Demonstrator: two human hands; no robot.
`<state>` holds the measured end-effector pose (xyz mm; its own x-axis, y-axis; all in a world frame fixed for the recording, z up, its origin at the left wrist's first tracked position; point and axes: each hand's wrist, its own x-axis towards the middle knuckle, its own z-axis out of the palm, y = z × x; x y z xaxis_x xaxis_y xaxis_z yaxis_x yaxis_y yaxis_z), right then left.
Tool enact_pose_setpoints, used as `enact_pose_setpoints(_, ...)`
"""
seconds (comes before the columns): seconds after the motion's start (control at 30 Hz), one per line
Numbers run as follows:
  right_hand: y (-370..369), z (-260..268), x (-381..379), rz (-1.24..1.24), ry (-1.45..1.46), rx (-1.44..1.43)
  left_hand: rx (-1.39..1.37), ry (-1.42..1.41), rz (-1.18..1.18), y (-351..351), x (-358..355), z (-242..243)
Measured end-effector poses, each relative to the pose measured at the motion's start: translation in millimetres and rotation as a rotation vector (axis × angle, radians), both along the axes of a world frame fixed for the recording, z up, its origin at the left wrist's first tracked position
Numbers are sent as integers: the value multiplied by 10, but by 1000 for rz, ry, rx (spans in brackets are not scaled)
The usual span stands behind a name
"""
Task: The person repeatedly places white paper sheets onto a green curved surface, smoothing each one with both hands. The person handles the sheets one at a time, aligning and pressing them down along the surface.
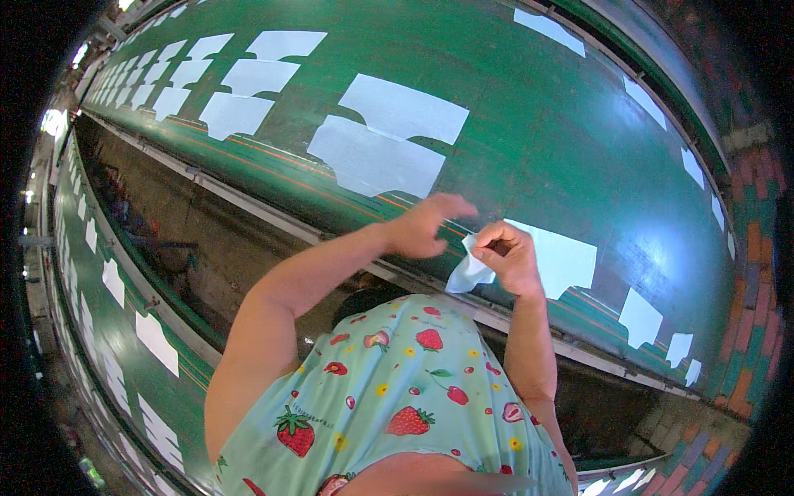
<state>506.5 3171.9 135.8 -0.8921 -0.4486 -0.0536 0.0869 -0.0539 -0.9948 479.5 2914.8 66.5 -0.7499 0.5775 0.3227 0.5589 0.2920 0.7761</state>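
Between the thumb and fingers of my right hand [512, 257] is a pale piece of cut fabric [469, 271], hanging folded over the near edge of a long green table [508, 161]. My left hand [425, 226] is slightly blurred, its fingers apart, and holds nothing. It hovers above the table's near edge, left of the held piece. Behind my right hand, a flat white cut piece [567, 254] lies on the green surface. Beyond my left hand lie two shaped pieces, a nearer one [381, 155] and a farther one [409, 111], overlapping or touching along their curved edges.
Rows of similar pieces [239, 115] run along the table to the left. Several more [640, 316] line the near edge at right. White pieces [549, 31] lie along the far edge. Behind me on the left stands another green table [192, 428] with pieces, across a dark gap [167, 204].
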Motion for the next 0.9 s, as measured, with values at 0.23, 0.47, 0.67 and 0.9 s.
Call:
enact_pose_setpoints(0.23,479,613,-292,-54,272,-254,-23,-411,40,293,118,126)
enact_pose_setpoints(0.47,563,457,-543,-136,230,-288,-387,62,575,-828,-13,-528)
enact_pose_setpoints(0.67,79,312,-786,-154,287,75,-826,61,724,-2025,-707,-955)
enact_pose_setpoints(0.9,-734,475,-1328,-206,429,310,-878,-115,840,-2314,-1325,-749)
